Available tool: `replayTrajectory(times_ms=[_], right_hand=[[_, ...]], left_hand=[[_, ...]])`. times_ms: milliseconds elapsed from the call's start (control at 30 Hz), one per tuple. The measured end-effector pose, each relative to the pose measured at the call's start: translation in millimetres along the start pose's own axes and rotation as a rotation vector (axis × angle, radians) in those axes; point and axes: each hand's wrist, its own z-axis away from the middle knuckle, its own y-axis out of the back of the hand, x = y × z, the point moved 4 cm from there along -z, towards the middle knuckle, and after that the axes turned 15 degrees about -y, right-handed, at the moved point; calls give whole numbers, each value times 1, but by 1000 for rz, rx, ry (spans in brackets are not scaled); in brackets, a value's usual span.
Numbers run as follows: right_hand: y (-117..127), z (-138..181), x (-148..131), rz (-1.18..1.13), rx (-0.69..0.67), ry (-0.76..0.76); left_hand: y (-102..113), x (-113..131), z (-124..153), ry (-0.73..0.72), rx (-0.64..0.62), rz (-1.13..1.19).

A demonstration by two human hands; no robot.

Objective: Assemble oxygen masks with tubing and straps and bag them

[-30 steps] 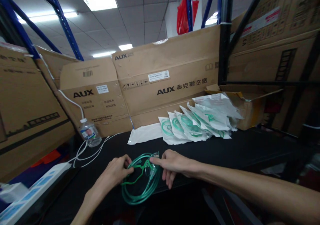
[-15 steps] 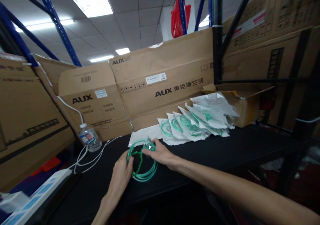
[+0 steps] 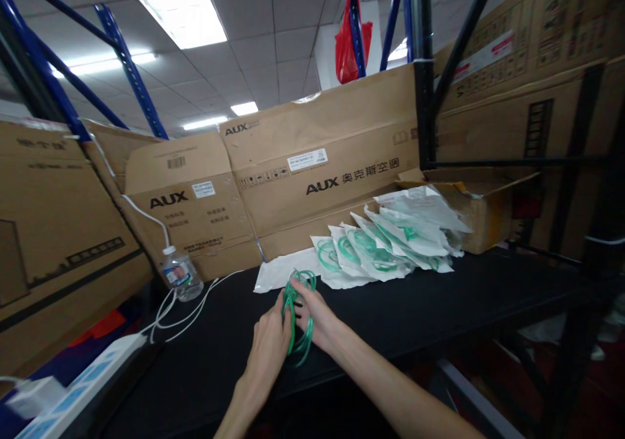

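Between my two hands is a bundle of coiled green tubing (image 3: 305, 343), held just above the black table. My left hand (image 3: 268, 335) grips its near-left side, fingers wrapped round the loops. From the right, my right hand (image 3: 315, 309) closes on the upper part, its thumb over the coil. The clear plastic piece at the top of the coil is mostly hidden by my fingers. Behind my hands a white paper pouch (image 3: 283, 271) lies flat on the table. To its right, several clear-fronted pouches (image 3: 374, 253) with green tubing inside overlap in a row.
A clear plastic bottle (image 3: 181, 275) stands at the left with white cables (image 3: 198, 309) beside it. A white power strip (image 3: 92, 380) lies front left. Large cardboard panels (image 3: 322, 159) wall the back. An open cardboard box (image 3: 488, 214) sits at the right, near a black rack post (image 3: 426, 113).
My hands have come together and moved slightly right. The wide tubing loop is now gathered into a narrower bundle, turned more edge-on. The clear piece is more covered.
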Motion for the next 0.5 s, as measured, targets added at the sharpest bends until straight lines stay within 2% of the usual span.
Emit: replayTrajectory(times_ms=[167,267,367,500], right_hand=[[2,-8,9,-89,104,9],[9,-8,4,-132,153,32],[18,-3,-4,-149,167,51],[23,7,-5,-107,127,32]], left_hand=[[8,15,10,-48,-19,-85],[17,8,7,-80,-23,-42],[32,-22,-7,-3,21,-1],[50,-80,-40,238,129,-25]])
